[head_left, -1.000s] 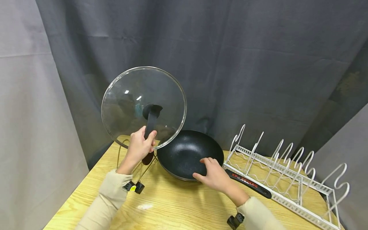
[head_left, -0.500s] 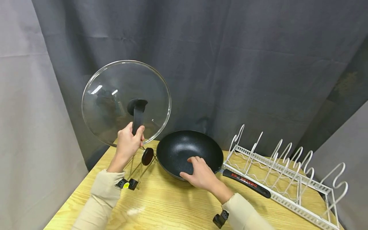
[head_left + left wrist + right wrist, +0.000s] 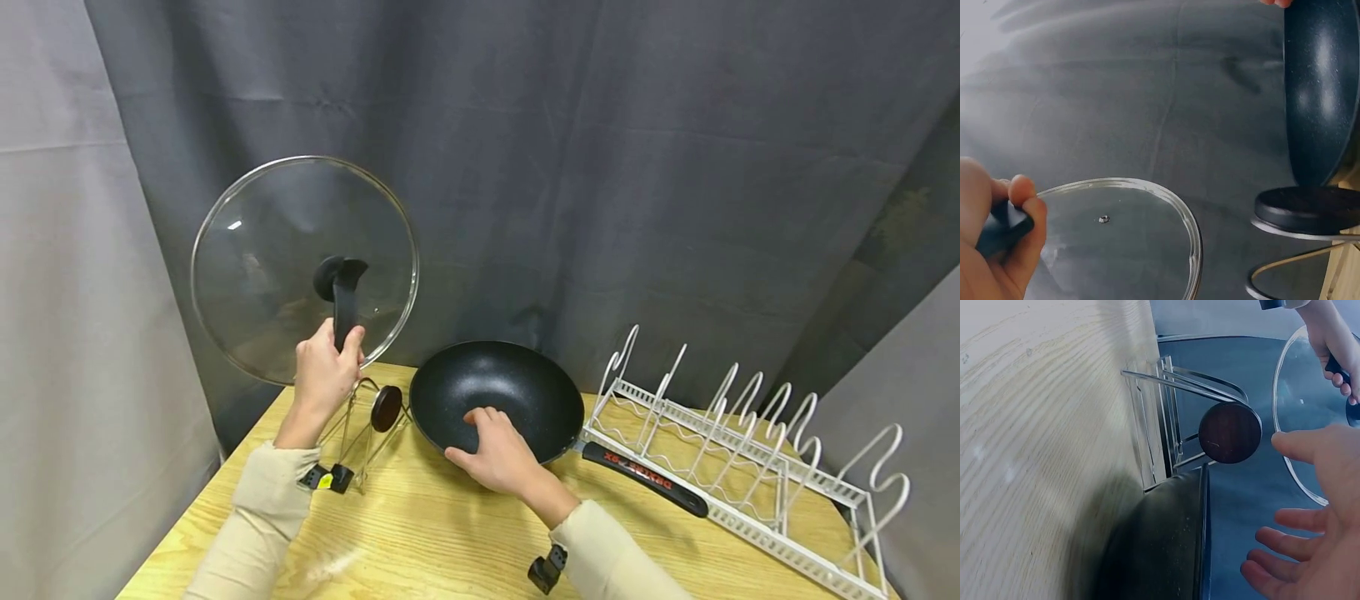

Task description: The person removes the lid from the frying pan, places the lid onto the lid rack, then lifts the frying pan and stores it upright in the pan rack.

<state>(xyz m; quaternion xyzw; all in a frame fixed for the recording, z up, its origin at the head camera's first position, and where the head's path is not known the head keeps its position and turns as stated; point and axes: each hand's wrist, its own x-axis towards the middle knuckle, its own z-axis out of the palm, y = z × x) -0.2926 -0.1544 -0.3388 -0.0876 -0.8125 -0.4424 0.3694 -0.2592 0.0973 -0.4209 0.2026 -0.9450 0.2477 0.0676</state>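
My left hand [image 3: 322, 377] grips the black handle [image 3: 344, 304] of a large round glass lid [image 3: 281, 242]. The lid is raised and tilted up on its edge, its metal rim off the table. A black wok [image 3: 487, 379] sits on the table to the right, its handle [image 3: 645, 478] pointing right. My right hand [image 3: 498, 454] is over the near side of the wok, holding nothing; its fingers are loosely spread in the right wrist view. Just below the lid stands a wire rack [image 3: 367, 446] with a dark brown round disc [image 3: 386, 408] on it.
A long white rack [image 3: 750, 467] with several upright wavy prongs runs along the table's right side, beside the wok's handle. The wooden table [image 3: 420, 542] backs onto a dark grey curtain [image 3: 600, 208], with a lighter curtain [image 3: 90, 333] at left.
My left hand has carried the lid left, away from above the wok, uncovering more of the wire rack and disc. My right hand has moved left across the wok's near side.
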